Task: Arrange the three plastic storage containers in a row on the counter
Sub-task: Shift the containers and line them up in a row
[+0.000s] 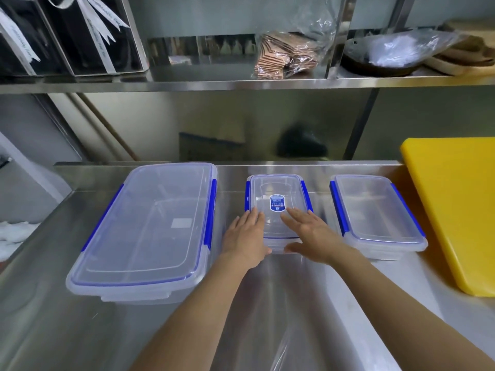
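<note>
Three clear plastic containers with blue side clips stand side by side on the steel counter (80, 330). The large container (150, 228) is on the left. The small container (277, 194), with a blue label on its lid, is in the middle. A medium container (375, 212) stands on the right. My left hand (247, 236) lies flat on the small container's near left corner, thumb against its front wall. My right hand (310, 234) rests on its near right corner, thumb at the front edge. Both hands press the small container between them.
A yellow cutting board (455, 210) lies at the right, close to the medium container. A steel shelf (241, 81) above carries black boxes with ribbons (67, 36), a bag of brown packets (289, 54) and a wrapped bowl (388, 52).
</note>
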